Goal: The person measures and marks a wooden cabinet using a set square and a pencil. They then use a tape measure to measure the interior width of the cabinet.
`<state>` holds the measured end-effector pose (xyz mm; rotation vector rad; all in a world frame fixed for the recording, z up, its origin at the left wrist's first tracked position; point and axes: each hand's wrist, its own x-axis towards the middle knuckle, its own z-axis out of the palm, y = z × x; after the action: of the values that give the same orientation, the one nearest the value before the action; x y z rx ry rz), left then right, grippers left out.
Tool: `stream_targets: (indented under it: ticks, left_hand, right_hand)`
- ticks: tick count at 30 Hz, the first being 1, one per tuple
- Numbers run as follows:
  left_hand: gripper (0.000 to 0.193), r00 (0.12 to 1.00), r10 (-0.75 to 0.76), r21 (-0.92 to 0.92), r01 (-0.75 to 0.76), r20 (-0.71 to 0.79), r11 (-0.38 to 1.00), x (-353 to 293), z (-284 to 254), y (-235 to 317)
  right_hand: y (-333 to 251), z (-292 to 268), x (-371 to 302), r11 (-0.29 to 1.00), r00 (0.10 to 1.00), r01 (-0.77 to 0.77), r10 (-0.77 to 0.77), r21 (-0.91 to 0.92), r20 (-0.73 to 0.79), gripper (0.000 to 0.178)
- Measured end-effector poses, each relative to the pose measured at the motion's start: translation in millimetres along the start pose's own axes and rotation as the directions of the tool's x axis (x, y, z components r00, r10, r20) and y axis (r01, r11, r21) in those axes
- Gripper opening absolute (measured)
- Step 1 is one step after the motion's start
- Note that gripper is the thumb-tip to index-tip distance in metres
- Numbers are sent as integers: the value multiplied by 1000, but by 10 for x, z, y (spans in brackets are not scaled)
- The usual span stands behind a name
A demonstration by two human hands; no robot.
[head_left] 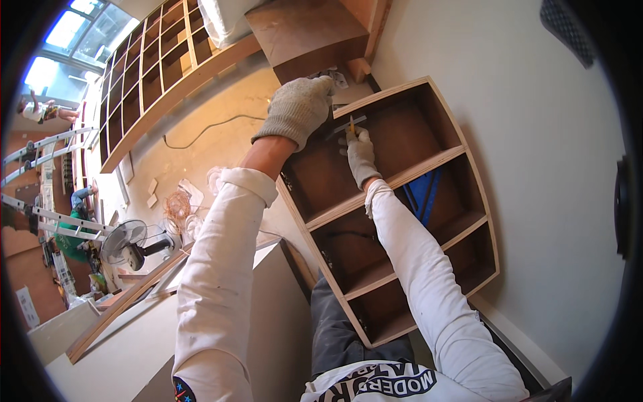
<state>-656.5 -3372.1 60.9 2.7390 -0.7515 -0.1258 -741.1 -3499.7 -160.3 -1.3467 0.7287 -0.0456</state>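
An open wooden cabinet with pale edges and dark brown compartments stands in front of me. My left hand, in a grey knitted glove, is closed at the cabinet's far left corner. What its fingers hold is hidden. Over the far compartment my right hand, also gloved, is closed on a small yellow-and-grey tool. A thin grey strip crosses its pointed yellow part; its exact kind is too small to tell. A blue triangular square leans inside the middle compartment, partly behind my right forearm.
A brown box-shaped cabinet stands beyond my left hand. At far left are a large gridded shelf, a fan, aluminium ladders and a person in green. A cable lies on the floor. A white wall borders the right.
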Motion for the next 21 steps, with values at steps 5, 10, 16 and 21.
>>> stream_targets:
  ticks: [5,10,16,21]
  left_hand:
    - [25,1000,-10,-20,10,2,1000,15,16,13]
    - [25,1000,1,-22,-1,-17,1000,-18,27,-24]
    - [24,1000,-6,4,6,-15,1000,24,22,-10]
    - [26,1000,-7,3,8,-18,1000,20,25,-30]
  right_hand:
    - [-17,-18,28,988,998,57,-54,-142,27,28]
    - [-213,82,-57,994,998,-38,44,-105,50,29]
    - [-201,84,23,997,999,-28,29,-65,15,26]
    - [-178,108,23,999,1000,25,-25,-49,-4,22]
